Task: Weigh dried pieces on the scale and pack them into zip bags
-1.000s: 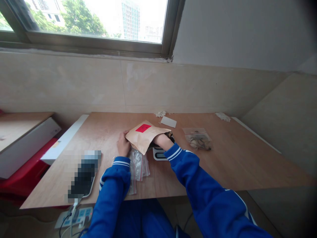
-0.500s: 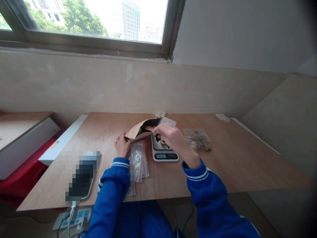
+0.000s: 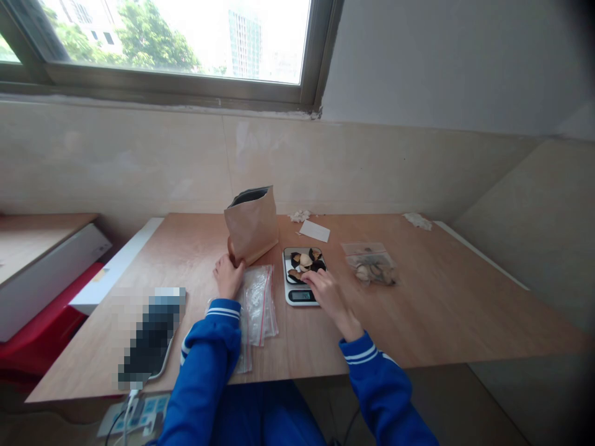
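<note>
Plywood table (image 3: 432,310), viewed from its near edge. Left hand (image 3: 229,277) sits mid-table, its fingers (image 3: 231,263) curled up against the lower left corner of a brown kraft-paper pouch (image 3: 251,225). Pouch stands upright and open, dark lining showing at the mouth. Fingers partly hidden behind the paper, so cannot tell whether it is gripped or only steadied.

Right hand (image 3: 328,295) open and relaxed, fingers loosely together, tips at the near right of a white digital kitchen scale (image 3: 301,301). Cannot tell if they touch it. Hands well apart, pouch and scale between them.

Scale lies just right of the pouch, display lit, digits too small to read. On its platform, a small heap of dark and pale dried pieces (image 3: 304,262), kind unclear.

Flat clear zip bag with red seal lines (image 3: 259,306) lies near the left hand. Right of the scale, a clear plastic bag of brownish pieces (image 3: 372,265). Far side: white card (image 3: 315,231), crumpled tissue scrap (image 3: 300,215). Near left: pixelated phone-shaped object (image 3: 151,337).
</note>
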`<state>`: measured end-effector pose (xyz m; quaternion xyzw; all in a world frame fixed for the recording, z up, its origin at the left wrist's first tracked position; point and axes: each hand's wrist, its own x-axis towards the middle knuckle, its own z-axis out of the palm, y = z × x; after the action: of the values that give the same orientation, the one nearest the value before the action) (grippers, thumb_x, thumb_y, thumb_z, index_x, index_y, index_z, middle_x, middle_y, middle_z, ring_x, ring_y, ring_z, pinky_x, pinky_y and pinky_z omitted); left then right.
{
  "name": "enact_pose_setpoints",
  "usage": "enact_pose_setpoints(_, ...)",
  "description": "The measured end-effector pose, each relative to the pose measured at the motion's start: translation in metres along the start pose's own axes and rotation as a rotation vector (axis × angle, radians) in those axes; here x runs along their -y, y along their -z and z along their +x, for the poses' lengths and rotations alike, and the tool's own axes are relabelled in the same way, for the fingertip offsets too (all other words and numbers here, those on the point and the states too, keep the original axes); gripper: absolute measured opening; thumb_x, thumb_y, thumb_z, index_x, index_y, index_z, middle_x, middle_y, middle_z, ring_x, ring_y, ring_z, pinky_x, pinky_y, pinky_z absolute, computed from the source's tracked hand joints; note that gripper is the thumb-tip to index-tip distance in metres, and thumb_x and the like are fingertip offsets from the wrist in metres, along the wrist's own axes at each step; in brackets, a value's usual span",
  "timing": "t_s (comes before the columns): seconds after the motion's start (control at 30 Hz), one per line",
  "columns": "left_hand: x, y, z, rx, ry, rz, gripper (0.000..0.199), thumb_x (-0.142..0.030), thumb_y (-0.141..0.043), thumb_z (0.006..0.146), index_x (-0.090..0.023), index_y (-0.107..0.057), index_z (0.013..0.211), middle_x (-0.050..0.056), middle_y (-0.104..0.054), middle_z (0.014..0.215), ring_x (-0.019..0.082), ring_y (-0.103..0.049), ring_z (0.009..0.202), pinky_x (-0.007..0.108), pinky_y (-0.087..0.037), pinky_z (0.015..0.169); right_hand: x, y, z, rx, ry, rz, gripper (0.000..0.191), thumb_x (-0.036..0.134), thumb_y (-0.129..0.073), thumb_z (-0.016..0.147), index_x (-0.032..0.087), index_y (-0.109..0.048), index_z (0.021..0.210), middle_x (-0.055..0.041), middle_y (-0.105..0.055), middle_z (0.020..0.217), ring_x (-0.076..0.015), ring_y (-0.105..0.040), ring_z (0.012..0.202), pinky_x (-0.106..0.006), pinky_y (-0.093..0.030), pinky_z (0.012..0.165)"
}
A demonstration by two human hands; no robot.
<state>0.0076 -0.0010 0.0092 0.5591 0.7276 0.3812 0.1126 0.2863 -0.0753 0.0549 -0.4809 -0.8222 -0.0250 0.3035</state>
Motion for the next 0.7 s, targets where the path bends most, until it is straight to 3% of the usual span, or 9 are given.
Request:
enact_pose_setpoints(0.2, 0.001, 0.000, 0.000, -0.007, 0.007, -0.012, 0.025, -0.039, -0.055, 0.078, -0.019, -0.053, 0.093, 0.014, -0.062, 0.098, 0.035, -0.055, 0.107, 0.051, -0.040, 0.091, -0.001, -0.004, -0.002, 0.022, -0.009, -0.042, 0.028, 0.018, -0.041, 0.097, 0.021, -0.068, 0.094, -0.0078, -0.072, 0.086, -0.0235, -0.059, 0.079, -0.036, -0.044, 0.073)
enact_pose_setpoints(0.4, -0.001, 0.001, -0.001, -0.062, 0.034, -0.102, 0.039, -0.023, -0.052, 0.075, -0.017, -0.051, 0.113, 0.016, -0.060, 0.112, 0.035, -0.048, 0.117, 0.053, -0.035, 0.098, 0.005, 0.014, -0.007, -0.123, -0.109, 0.119, 0.027, 0.017, -0.040, 0.095, 0.021, -0.065, 0.104, -0.0088, -0.067, 0.104, -0.0247, -0.060, 0.097, -0.040, -0.046, 0.086)
enact_pose_setpoints(0.57, -0.006, 0.008, -0.004, -0.231, 0.056, -0.190, 0.041, -0.018, -0.050, 0.074, -0.019, -0.050, 0.115, 0.013, -0.056, 0.120, 0.032, -0.047, 0.119, 0.051, -0.031, 0.104, -0.008, 0.020, -0.010, -0.229, -0.217, 0.159, 0.027, 0.017, -0.040, 0.093, 0.022, -0.064, 0.102, -0.0097, -0.063, 0.104, -0.0249, -0.059, 0.100, -0.042, -0.047, 0.089)
enact_pose_setpoints(0.7, -0.013, 0.021, -0.008, -0.461, 0.002, -0.252, 0.035, -0.015, -0.048, 0.074, -0.019, -0.049, 0.109, 0.011, -0.056, 0.113, 0.026, -0.054, 0.105, 0.045, -0.038, 0.097, -0.021, 0.017, -0.012, -0.307, -0.274, 0.191, 0.026, 0.016, -0.040, 0.092, 0.021, -0.063, 0.101, -0.0100, -0.060, 0.102, -0.0244, -0.058, 0.100, -0.042, -0.047, 0.090)
